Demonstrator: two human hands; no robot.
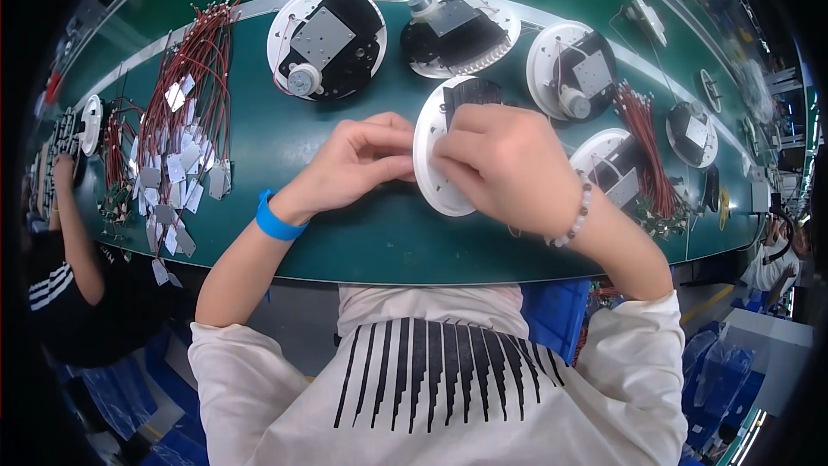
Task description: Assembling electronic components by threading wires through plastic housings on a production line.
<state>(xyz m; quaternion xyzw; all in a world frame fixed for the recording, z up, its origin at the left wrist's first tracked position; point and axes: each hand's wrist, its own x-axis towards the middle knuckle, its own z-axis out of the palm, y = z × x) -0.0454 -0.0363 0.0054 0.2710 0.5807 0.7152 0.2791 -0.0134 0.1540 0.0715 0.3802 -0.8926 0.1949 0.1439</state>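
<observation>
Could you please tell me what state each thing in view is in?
Left hand: bent, tips partly hidden
Right hand: bent against the white disc unit, exact grip hidden
White disc unit: tilted on edge between the hands
Back-left unit: lying with metal plate upward
Left wire bundle: loose, with metal plates attached
Right wire bundle: lying gathered
Blue wristband: worn, left wrist
Beaded bracelet: worn, right wrist

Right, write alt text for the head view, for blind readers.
A person's right hand holds a tilted, round white-and-black assembly, the left hand at its rim, over a green workbench. Similar assemblies bearing silver motors lie beyond, red wire bundles on both sides.
</observation>
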